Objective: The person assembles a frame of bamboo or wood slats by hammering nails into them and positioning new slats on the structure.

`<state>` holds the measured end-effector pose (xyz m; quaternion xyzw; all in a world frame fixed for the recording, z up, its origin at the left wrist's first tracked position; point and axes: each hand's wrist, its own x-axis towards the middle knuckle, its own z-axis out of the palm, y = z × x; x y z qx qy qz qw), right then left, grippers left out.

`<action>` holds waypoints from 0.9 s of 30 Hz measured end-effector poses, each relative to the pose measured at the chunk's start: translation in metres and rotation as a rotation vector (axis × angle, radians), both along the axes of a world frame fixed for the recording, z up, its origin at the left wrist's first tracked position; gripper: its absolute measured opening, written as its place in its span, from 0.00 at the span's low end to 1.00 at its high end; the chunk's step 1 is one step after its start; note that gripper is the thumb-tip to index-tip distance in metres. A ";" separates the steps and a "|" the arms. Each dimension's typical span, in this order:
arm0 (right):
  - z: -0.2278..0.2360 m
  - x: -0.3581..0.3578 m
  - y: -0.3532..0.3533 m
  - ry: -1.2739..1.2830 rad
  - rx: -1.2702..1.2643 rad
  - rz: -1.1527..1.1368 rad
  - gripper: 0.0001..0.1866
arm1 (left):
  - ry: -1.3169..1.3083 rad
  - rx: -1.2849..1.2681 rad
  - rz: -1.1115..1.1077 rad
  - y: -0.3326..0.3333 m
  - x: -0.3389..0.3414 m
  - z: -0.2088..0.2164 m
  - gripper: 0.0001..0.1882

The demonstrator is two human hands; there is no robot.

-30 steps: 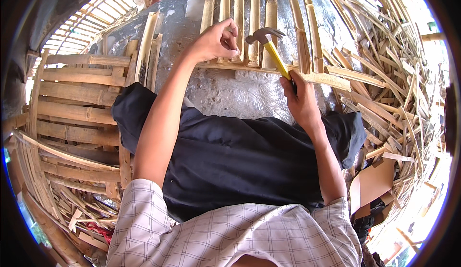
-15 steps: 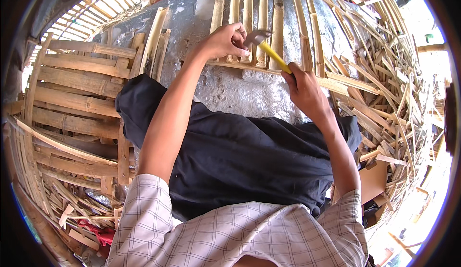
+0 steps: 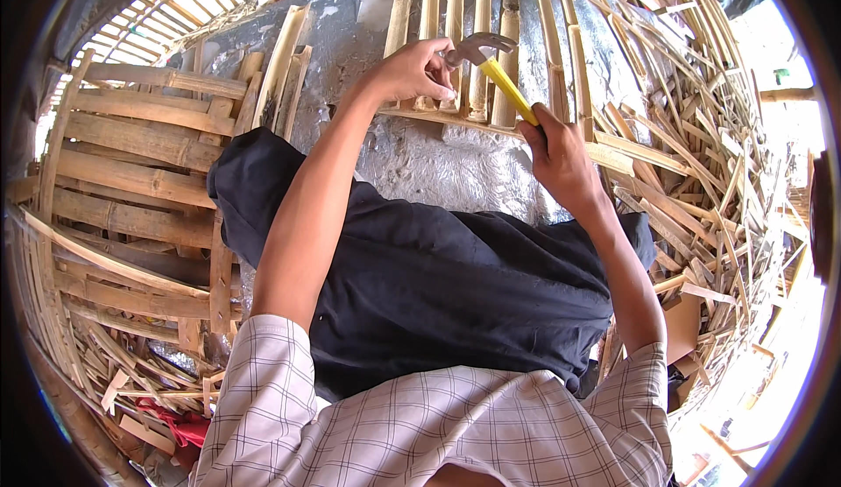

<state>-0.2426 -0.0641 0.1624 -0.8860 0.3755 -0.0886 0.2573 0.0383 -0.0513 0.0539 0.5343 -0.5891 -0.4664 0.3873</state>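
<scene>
My right hand [image 3: 561,156] is closed around the yellow handle of a claw hammer [image 3: 506,84]. The hammer's metal head is beside the fingertips of my left hand [image 3: 419,73]. My left thumb and fingers are pinched over the near end of a bamboo slat [image 3: 428,14]; what they grip, if anything, is too small to make out. Several upright slats run away from me, side by side, their near ends on a bamboo crosspiece [image 3: 477,125]. Part of that crosspiece is hidden behind my left hand.
A woven bamboo slat panel [image 3: 131,172] stands on the left, with two loose bamboo pieces [image 3: 282,67] near it. Split bamboo scraps [image 3: 701,172] pile up along the right. The grey floor [image 3: 420,167] is uneven. Red cloth [image 3: 184,426] lies at lower left.
The hammer's head, blurred before, is now sharp and slightly higher, with its claw turned to the right. My right hand has shifted a little to the right. My left hand stays pinched in place.
</scene>
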 end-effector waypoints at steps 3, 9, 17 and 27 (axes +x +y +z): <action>-0.006 -0.004 -0.004 0.015 -0.093 0.047 0.07 | -0.077 0.123 -0.023 0.000 -0.001 0.005 0.32; -0.008 -0.005 -0.004 -0.052 0.005 -0.037 0.06 | 0.011 0.079 -0.015 0.001 0.000 0.004 0.27; -0.009 -0.012 -0.008 0.092 0.011 0.028 0.07 | -0.050 0.102 -0.049 -0.004 0.006 0.010 0.10; -0.003 -0.007 -0.013 0.018 0.044 -0.025 0.08 | -0.771 0.044 0.108 -0.010 -0.001 -0.015 0.22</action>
